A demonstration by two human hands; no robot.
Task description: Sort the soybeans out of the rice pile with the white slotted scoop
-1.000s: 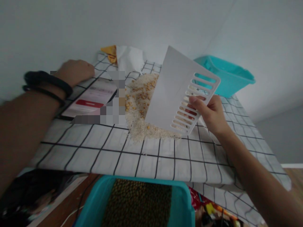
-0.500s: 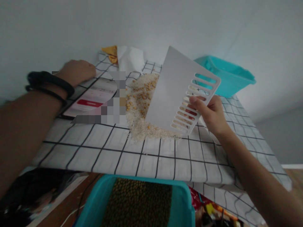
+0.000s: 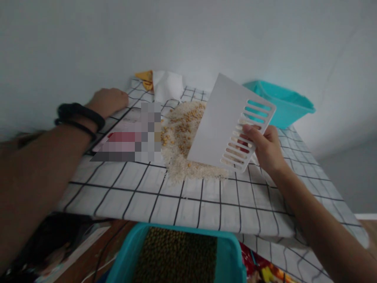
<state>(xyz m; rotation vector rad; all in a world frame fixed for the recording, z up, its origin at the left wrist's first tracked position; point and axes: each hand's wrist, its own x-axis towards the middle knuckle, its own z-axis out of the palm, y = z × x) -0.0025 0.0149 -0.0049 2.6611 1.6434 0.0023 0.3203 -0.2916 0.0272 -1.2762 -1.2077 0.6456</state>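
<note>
With our right hand [image 3: 263, 151] we grip the white slotted plastic scraper [image 3: 219, 122], tilted in the rice-and-yellow-bean pile [image 3: 181, 133] on the checked-cloth table [image 3: 206, 204] and hiding part of it. Our left hand [image 3: 107, 101] rests on the table with its fingers out of sight, so we cannot tell its grip.

Left hand [image 3: 107, 101] rests curled, arm outstretched; right hand [image 3: 263, 149] raised, fingers clamped.

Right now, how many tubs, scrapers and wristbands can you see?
tubs: 2
scraper: 1
wristbands: 2
Total: 5
</note>
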